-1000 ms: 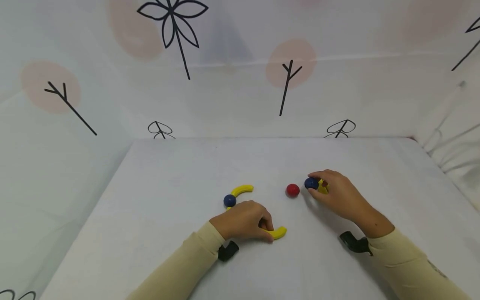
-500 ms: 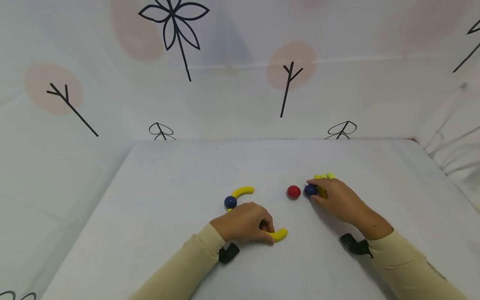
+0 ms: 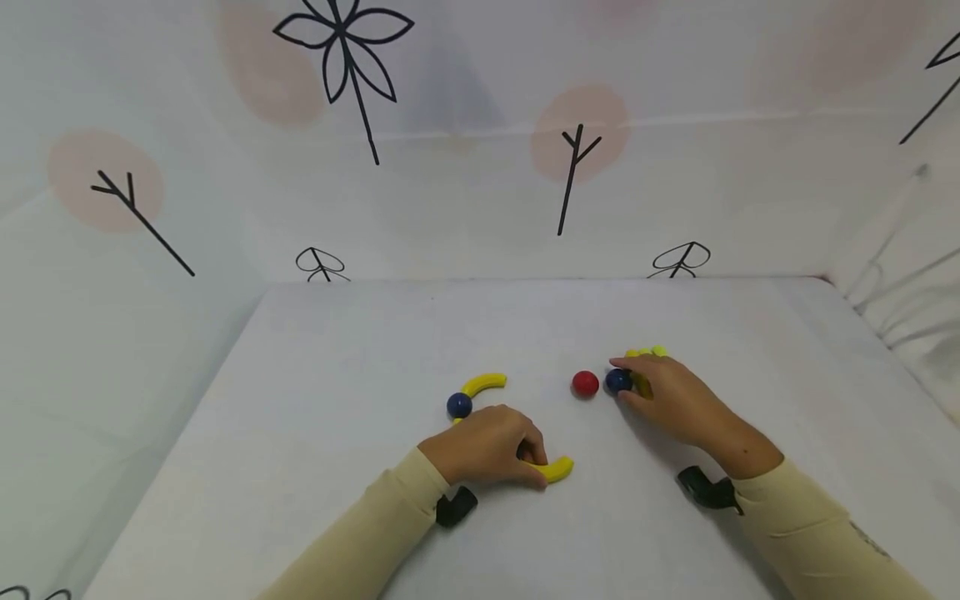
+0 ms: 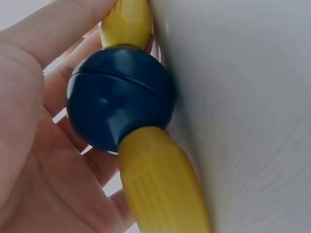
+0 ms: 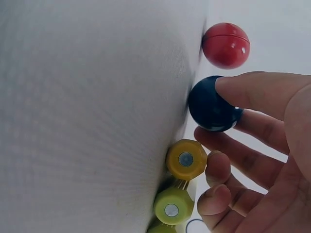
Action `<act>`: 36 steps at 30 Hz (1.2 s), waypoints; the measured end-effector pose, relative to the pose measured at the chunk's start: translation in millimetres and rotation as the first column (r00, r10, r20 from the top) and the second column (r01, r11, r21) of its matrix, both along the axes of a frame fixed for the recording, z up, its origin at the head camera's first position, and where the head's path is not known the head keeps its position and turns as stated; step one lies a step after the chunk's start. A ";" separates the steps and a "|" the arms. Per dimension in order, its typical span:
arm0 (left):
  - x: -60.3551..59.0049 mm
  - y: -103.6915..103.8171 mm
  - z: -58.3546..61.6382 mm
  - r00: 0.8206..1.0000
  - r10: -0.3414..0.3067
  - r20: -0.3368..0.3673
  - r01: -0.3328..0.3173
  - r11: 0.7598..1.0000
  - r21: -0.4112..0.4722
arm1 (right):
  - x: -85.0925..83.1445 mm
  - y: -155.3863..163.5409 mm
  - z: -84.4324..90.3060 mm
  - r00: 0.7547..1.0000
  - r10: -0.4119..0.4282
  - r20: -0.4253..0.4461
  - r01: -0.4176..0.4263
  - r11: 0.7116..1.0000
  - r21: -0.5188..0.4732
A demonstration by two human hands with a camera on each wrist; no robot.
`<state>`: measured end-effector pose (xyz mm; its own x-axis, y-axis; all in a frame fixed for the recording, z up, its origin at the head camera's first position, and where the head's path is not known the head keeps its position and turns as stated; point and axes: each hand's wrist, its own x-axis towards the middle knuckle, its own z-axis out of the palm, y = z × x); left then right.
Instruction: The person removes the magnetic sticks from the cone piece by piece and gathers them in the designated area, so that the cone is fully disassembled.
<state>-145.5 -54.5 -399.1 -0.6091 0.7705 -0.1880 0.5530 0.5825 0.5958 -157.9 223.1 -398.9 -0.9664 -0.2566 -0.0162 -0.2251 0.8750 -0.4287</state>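
Observation:
My left hand (image 3: 491,446) pinches a curved yellow rod (image 3: 557,470) low over the white table. The left wrist view shows a glossy blue ball (image 4: 121,99) joined between two yellow rod ends, with the thumb on the upper one. Beyond that hand, another curved yellow rod (image 3: 485,382) meets a blue ball (image 3: 459,406). My right hand (image 3: 675,400) pinches a separate blue ball (image 5: 214,104) between thumb and fingers, right at the table surface. Beside its curled lower fingers lie a yellow rod (image 5: 186,159) and a yellow-green rod (image 5: 173,206), both with round metal ends.
A red ball (image 3: 585,384) sits just left of the blue ball at my right hand. The white table (image 3: 360,350) ends at a patterned cloth backdrop (image 3: 465,192). Dark wrist devices (image 3: 456,507) hang below both sleeves.
My right hand has come down and slightly nearer with its blue ball, showing more yellow and yellow-green rods behind it. My left hand keeps its hold on the yellow rod without visible movement.

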 end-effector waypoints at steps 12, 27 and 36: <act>0.9 3.6 -3.0 0.999 0.014 -0.051 -0.014 1.000 -0.014 | 2.2 0.6 0.7 0.999 0.016 -0.035 -0.016 1.000 0.001; 1.8 3.5 0.1 0.985 -0.020 -0.171 0.010 0.998 -0.058 | 9.1 -6.7 13.8 0.996 -0.030 -0.090 0.031 0.999 0.014; -4.2 -14.0 22.5 0.980 0.028 -0.198 -0.043 0.996 -0.073 | 30.6 -32.6 24.2 0.966 0.057 -0.253 -0.078 0.994 -0.071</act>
